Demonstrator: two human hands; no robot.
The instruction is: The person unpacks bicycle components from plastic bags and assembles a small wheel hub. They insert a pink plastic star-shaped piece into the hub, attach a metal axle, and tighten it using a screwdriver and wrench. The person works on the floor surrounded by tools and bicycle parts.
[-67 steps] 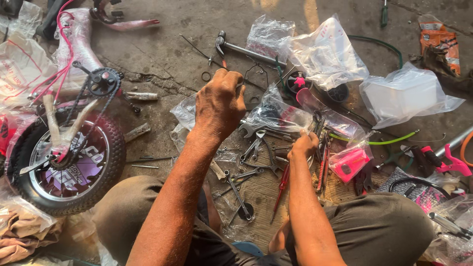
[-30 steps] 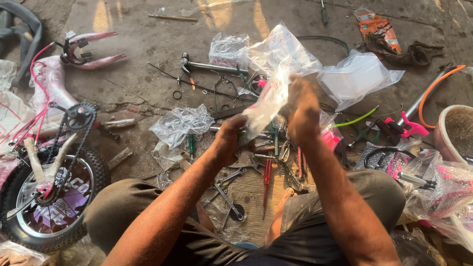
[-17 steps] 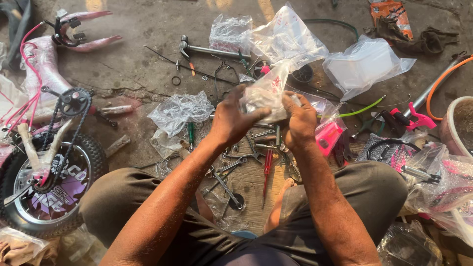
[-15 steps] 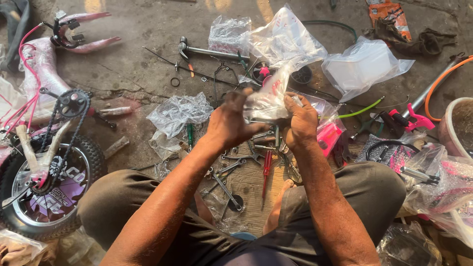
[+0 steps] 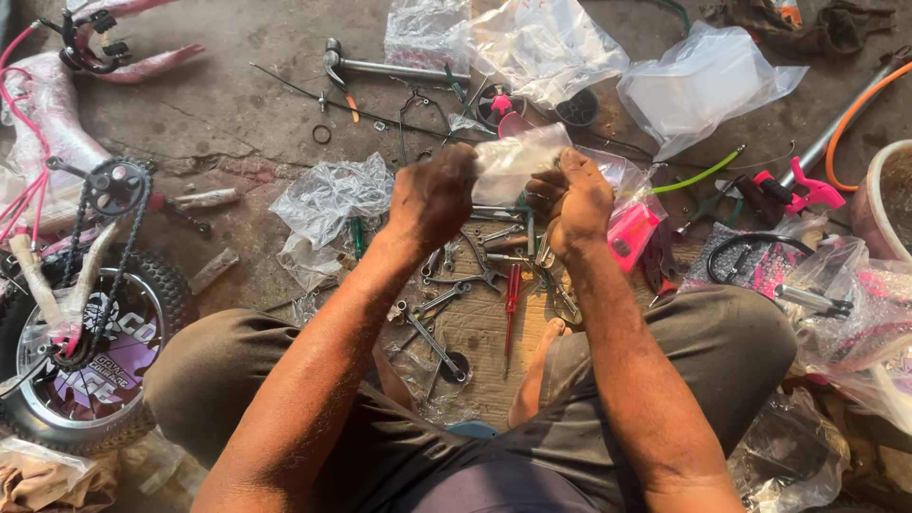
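You're holding a small clear plastic bag (image 5: 518, 161) up in front of you with both hands, above the tool litter on the floor (image 5: 247, 104). Your left hand (image 5: 432, 195) is clamped on the bag's left end, fingers curled tight around the film, and your right hand (image 5: 570, 199) is pinching the right end, thumb on top. So the bag is lying straight across between the 2 grips, its long axis running left to right and tilting up a little toward the right. Neither hand is nearer than the other: both are touching it, 1 at each end.

The film is thin, glossy and wrinkled, bunching where you're squeezing (whatever is inside, I cannot make out through the creases). Directly beneath your hands, steel spanners (image 5: 446, 299) are lying scattered, hard and dull grey, with a red-handled screwdriver (image 5: 512, 299) pointing toward your lap. Just left of the left hand, a crumpled clear wrapper (image 5: 332, 195) is sitting on the concrete. Beside your right wrist a bright pink plastic part (image 5: 632, 233) is showing, smooth and boxy. Far left, a small bicycle wheel (image 5: 90, 351) with knobbly black tyre and chain is resting against the pink frame (image 5: 47, 104).
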